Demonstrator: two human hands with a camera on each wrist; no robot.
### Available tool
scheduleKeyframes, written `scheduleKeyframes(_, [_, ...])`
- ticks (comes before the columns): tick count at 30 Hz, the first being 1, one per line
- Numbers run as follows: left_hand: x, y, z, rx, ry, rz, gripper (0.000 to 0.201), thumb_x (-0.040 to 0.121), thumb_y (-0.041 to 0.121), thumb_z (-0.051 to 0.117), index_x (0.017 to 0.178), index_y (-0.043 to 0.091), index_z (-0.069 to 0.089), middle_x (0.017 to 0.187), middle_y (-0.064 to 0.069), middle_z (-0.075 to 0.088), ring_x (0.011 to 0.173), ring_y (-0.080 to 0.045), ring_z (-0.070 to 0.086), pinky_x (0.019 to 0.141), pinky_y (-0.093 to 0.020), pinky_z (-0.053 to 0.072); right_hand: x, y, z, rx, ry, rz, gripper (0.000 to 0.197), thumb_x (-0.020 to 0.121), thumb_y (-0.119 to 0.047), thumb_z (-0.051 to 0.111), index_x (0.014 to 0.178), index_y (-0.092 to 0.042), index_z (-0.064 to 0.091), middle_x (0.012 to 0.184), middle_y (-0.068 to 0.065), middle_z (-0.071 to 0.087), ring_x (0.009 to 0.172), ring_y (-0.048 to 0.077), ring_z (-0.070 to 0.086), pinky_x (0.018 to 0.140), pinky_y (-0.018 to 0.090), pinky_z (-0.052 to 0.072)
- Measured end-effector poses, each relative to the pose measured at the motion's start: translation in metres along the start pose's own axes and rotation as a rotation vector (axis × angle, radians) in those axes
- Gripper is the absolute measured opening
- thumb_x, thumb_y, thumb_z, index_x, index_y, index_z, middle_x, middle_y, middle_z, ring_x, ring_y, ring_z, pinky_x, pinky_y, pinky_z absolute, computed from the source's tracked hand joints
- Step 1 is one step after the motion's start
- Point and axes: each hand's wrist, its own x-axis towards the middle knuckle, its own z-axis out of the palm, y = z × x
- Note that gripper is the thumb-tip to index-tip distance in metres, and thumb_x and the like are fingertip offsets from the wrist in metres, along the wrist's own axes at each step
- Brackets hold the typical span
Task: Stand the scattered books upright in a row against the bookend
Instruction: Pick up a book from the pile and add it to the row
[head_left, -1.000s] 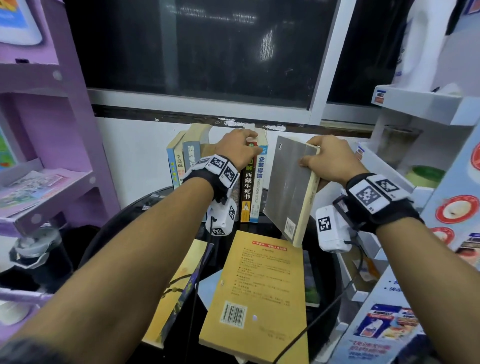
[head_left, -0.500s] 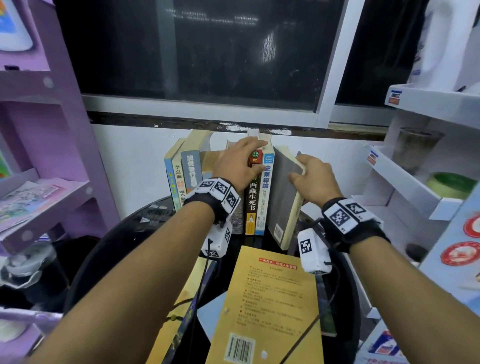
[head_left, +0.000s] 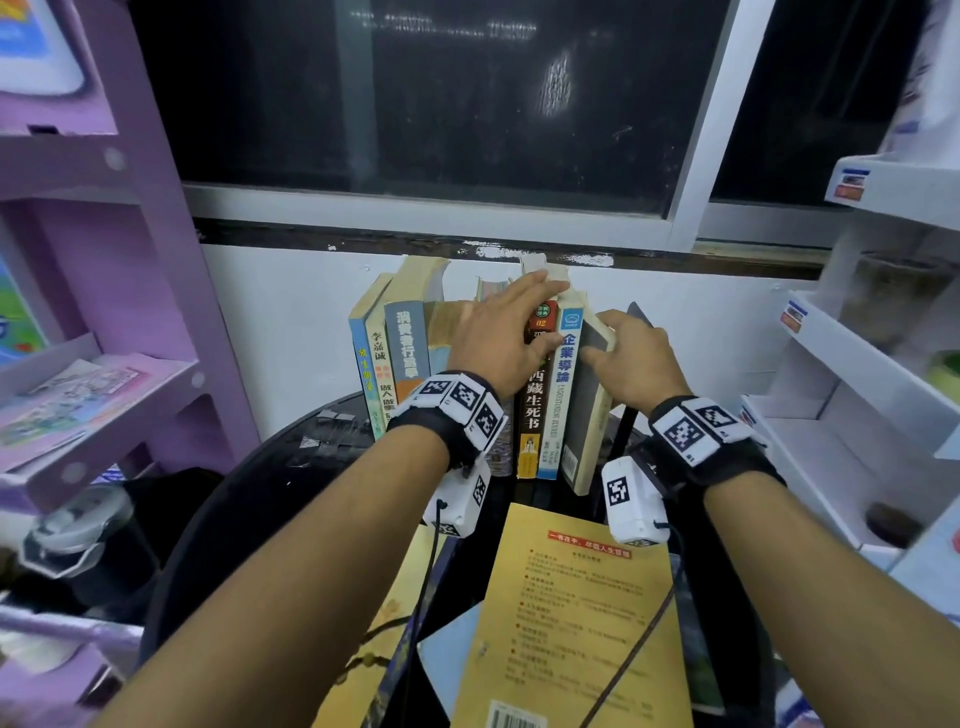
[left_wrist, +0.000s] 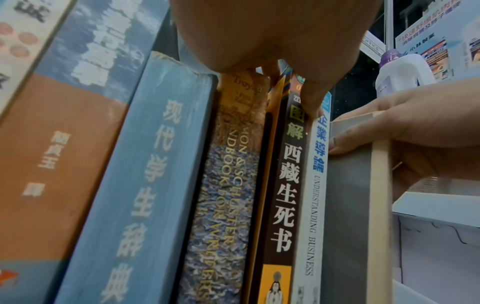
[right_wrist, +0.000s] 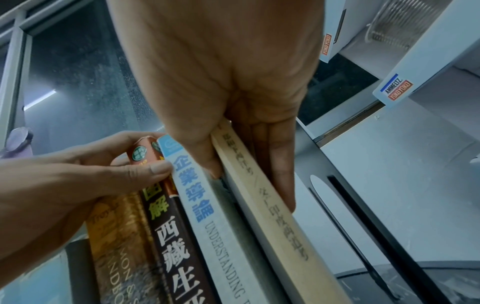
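Several books stand upright at the back of the black round table (head_left: 249, 499). My left hand (head_left: 550, 312) (left_wrist: 285, 72) (right_wrist: 130, 160) lies over their tops and pinches the brown-spined book (head_left: 532, 405) (left_wrist: 285, 185) (right_wrist: 176, 257), thumb on its spine. At the row's right end my right hand (head_left: 618, 343) (right_wrist: 246, 154) (left_wrist: 389, 127) grips the grey book (head_left: 584, 415) (left_wrist: 348, 205) (right_wrist: 275, 222), thumb on its left cover, fingers on the right. The book stands beside the white-and-blue book (head_left: 563, 395). The black bookend (head_left: 640, 318) (right_wrist: 376, 230) rises just right of it.
A yellow book (head_left: 571, 623) lies flat at the table's front, with other flat books (head_left: 374, 665) partly under it and a camera cable across it. A purple shelf (head_left: 104, 364) stands left, a white shelf (head_left: 857, 364) right. The white wall is directly behind the row.
My right hand has carried the grey book from tilted in the air to upright at the row's right end. The left hand has stayed on the book tops.
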Motion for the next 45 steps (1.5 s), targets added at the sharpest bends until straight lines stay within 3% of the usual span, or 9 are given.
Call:
scheduleKeyframes(4, [0.000, 0.000, 0.000, 0.000, -0.009, 0.000, 0.054, 0.089, 0.042, 0.061, 0.139, 0.040, 0.041, 0.153, 0.013, 0.035, 0.135, -0.017, 0.041, 0.108, -0.047, 0.027, 0.001, -0.002, -0.007, 0.051, -0.160, 0.027, 0.056, 0.087, -0.021, 0.064, 0.139, -0.024, 0.045, 0.112, 0.005, 0.065, 0.101, 0.025, 0.065, 0.080, 0.043, 0.059])
scheduleKeyframes(9, [-0.001, 0.001, -0.001, 0.000, -0.018, -0.003, 0.054, 0.089, 0.042, 0.061, 0.139, 0.040, 0.040, 0.153, 0.013, 0.035, 0.135, -0.018, 0.041, 0.108, -0.047, 0.026, -0.004, -0.003, -0.016, 0.087, -0.364, 0.017, 0.101, 0.077, 0.001, 0.074, 0.152, -0.031, 0.015, 0.105, 0.005, 0.066, 0.087, 0.020, 0.069, 0.067, 0.042, 0.062])
scheduleKeyframes(11, [-0.001, 0.002, -0.001, -0.006, -0.021, -0.008, 0.054, 0.089, 0.041, 0.061, 0.139, 0.040, 0.040, 0.153, 0.013, 0.034, 0.135, -0.017, 0.040, 0.108, -0.046, 0.026, -0.008, -0.001, -0.015, 0.066, -0.405, -0.026, 0.108, 0.073, 0.006, 0.077, 0.152, -0.034, 0.014, 0.101, 0.000, 0.067, 0.083, 0.013, 0.068, 0.066, 0.036, 0.062])
scheduleKeyframes(16, [-0.002, 0.002, -0.001, -0.016, -0.024, -0.014, 0.054, 0.089, 0.040, 0.061, 0.139, 0.040, 0.040, 0.153, 0.013, 0.034, 0.135, -0.016, 0.040, 0.109, -0.048, 0.026, -0.012, 0.005, -0.011, 0.086, -0.335, -0.085, 0.106, 0.073, 0.003, 0.079, 0.151, -0.033, 0.017, 0.097, -0.007, 0.064, 0.086, 0.009, 0.065, 0.082, 0.032, 0.057])
scheduleKeyframes(22, [-0.001, 0.001, -0.001, -0.025, -0.014, -0.004, 0.054, 0.089, 0.041, 0.060, 0.139, 0.038, 0.041, 0.153, 0.012, 0.036, 0.135, -0.015, 0.041, 0.109, -0.048, 0.027, -0.003, 0.013, -0.007, 0.098, -0.310, -0.152, 0.100, 0.071, 0.000, 0.082, 0.149, -0.031, 0.027, 0.104, -0.006, 0.068, 0.097, 0.008, 0.066, 0.089, 0.032, 0.056])
scheduleKeyframes(30, [-0.002, 0.000, -0.001, -0.037, -0.024, 0.005, 0.053, 0.089, 0.039, 0.061, 0.139, 0.038, 0.041, 0.153, 0.012, 0.036, 0.134, -0.013, 0.041, 0.109, -0.049, 0.029, 0.007, 0.017, -0.002, 0.097, -0.293, -0.174, 0.096, 0.072, 0.002, 0.081, 0.147, -0.030, 0.031, 0.102, -0.005, 0.067, 0.085, 0.003, 0.067, 0.085, 0.035, 0.057])
scheduleKeyframes(34, [-0.002, -0.001, -0.001, -0.041, -0.016, 0.005, 0.053, 0.089, 0.038, 0.061, 0.138, 0.038, 0.042, 0.152, 0.013, 0.036, 0.134, -0.013, 0.041, 0.108, -0.050, 0.030, 0.010, 0.020, 0.003, 0.104, -0.269, -0.179, 0.095, 0.071, 0.000, 0.082, 0.146, -0.031, 0.032, 0.107, -0.001, 0.067, 0.090, 0.013, 0.068, 0.087, 0.037, 0.057])
scheduleKeyframes(43, [-0.001, -0.002, 0.000, -0.053, -0.014, 0.006, 0.053, 0.089, 0.038, 0.061, 0.139, 0.037, 0.043, 0.152, 0.012, 0.037, 0.134, -0.013, 0.041, 0.108, -0.049, 0.030, 0.013, 0.022, 0.007, 0.125, -0.256, -0.187, 0.089, 0.075, 0.001, 0.079, 0.144, -0.031, 0.034, 0.107, -0.003, 0.063, 0.086, 0.009, 0.068, 0.066, 0.017, 0.056])
scheduleKeyframes(45, [-0.001, -0.002, 0.000, -0.054, -0.016, 0.010, 0.053, 0.089, 0.037, 0.061, 0.139, 0.036, 0.043, 0.152, 0.012, 0.037, 0.135, -0.013, 0.040, 0.108, -0.050, 0.030, 0.012, 0.022, 0.007, 0.108, -0.261, -0.179, 0.091, 0.075, 0.000, 0.079, 0.145, -0.032, 0.032, 0.107, -0.004, 0.062, 0.084, 0.008, 0.067, 0.070, 0.017, 0.055])
